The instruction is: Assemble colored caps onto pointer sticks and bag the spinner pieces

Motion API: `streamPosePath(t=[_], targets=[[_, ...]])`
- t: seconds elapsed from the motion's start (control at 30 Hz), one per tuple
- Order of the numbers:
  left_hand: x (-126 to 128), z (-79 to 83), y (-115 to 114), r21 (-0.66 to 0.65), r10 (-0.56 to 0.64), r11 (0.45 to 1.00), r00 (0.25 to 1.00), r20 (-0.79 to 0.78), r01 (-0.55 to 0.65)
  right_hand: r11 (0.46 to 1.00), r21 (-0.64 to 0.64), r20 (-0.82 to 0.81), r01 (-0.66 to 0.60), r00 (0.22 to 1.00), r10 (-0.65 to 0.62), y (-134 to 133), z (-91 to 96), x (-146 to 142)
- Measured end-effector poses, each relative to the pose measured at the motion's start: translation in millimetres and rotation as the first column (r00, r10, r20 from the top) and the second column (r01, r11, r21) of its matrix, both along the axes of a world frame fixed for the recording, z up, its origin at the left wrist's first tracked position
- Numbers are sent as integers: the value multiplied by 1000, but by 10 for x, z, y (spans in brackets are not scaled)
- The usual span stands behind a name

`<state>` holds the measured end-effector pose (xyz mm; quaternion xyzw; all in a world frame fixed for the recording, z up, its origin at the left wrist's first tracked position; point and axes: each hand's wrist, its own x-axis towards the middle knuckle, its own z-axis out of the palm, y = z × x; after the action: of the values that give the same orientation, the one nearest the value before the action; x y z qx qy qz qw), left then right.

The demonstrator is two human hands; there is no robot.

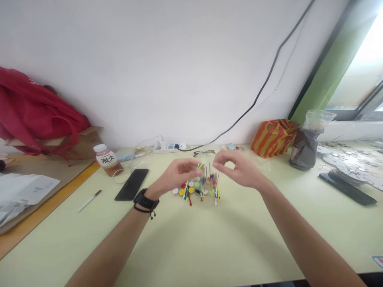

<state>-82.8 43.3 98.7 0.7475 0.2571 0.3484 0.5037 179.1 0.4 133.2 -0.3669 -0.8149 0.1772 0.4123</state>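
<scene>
My left hand [179,174], with a black watch [145,200] on its wrist, is closed in a pinch on a thin bright-green pointer [201,166]. Opposite it, my right hand [236,166] is also closed, thumb and forefinger together at their tips. What it pinches, if anything, is too small to make out; a thin red strip shows just below. Under both hands lie small round caps [182,192] in white, yellow, red and black. Arrow-shaped pointers [216,195] in several colours stick out towards me.
Left of the hands are a phone [131,184], a marker [89,200] and a bottle [108,160]. Glasses [204,153] and a power strip [169,148] lie by the wall. A striped bag [273,137], a grey bag [303,149] and stacked discs [344,167] stand right.
</scene>
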Motion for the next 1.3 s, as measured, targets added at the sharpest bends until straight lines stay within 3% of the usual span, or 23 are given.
streamPosePath(t=[0.13, 0.27, 0.43, 0.57, 0.73, 0.93, 1.03, 1.17, 1.3], targets=[[20, -279, -264, -48, -102, 994, 995, 9, 102, 996, -11, -57, -92, 994, 92, -162, -106, -91], [114, -456, -400, -29, -123, 992, 992, -5, 123, 989, -52, -128, -140, 983, 133, -263, -212, -159], [250, -492, -556, -71, -140, 988, 987, -77, 134, 995, -37, -234, -87, 969, 77, -255, -473, -188], [346, -577, -655, -44, -37, 999, 993, -115, 32, 1000, 14, -218, 21, 976, -17, -192, -666, -156], [390, -758, -691, 35, 105, 994, 967, -230, -99, 999, 11, -179, 40, 983, -37, -168, -739, -101], [367, -708, -688, -41, -1, 999, 1000, -18, 0, 998, 34, -219, 43, 975, -35, -212, -713, -84], [394, -743, -700, -73, -22, 997, 999, -35, 19, 998, 53, -195, 43, 980, -32, -225, -736, -107], [428, -814, -719, -55, 25, 998, 998, -62, -29, 976, 179, -61, 122, 992, -112, -244, -807, -182], [436, -793, -717, -89, 64, 994, 998, 1, -64, 886, 395, -19, 242, 967, -255, -286, -868, -284]])
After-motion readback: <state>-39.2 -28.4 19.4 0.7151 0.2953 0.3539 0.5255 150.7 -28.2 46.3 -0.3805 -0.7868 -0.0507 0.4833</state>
